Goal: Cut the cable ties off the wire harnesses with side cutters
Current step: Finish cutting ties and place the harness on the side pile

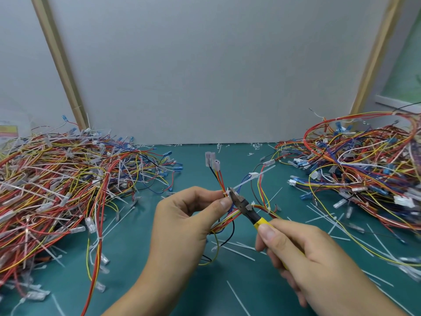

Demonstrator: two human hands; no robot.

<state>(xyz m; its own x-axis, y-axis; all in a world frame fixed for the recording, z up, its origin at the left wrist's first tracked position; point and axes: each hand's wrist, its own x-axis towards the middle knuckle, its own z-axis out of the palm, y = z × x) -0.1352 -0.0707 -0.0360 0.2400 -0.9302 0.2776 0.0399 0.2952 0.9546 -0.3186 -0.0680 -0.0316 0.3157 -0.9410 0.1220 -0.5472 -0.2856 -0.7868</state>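
My left hand [182, 215] pinches a wire harness [219, 177] above the table [159, 258]; my right hand [303, 254] grips the side cutters [245, 207], tip at its cable tie [226, 193], not yet cut; snipped ties [234, 251] lie around the harness; the heaps left [57, 183] and right [364, 169] of it suggest plenty remains.

Single wide-angle view, worn on the head, looking forward and down over the near edge of the dark green matte worktop [193, 160]. Very close to the left grip [182, 215] and right grip [314, 252], large in the lower middle toward 6 o'clock. Facing the pale grey flat back panel [216, 76] at 12 o'clock. Wide enough to catch the tangled heap of multicoloured wires [57, 179] at 9 o'clock and the second wire heap [364, 160] at 3 o'clock, both cropped.
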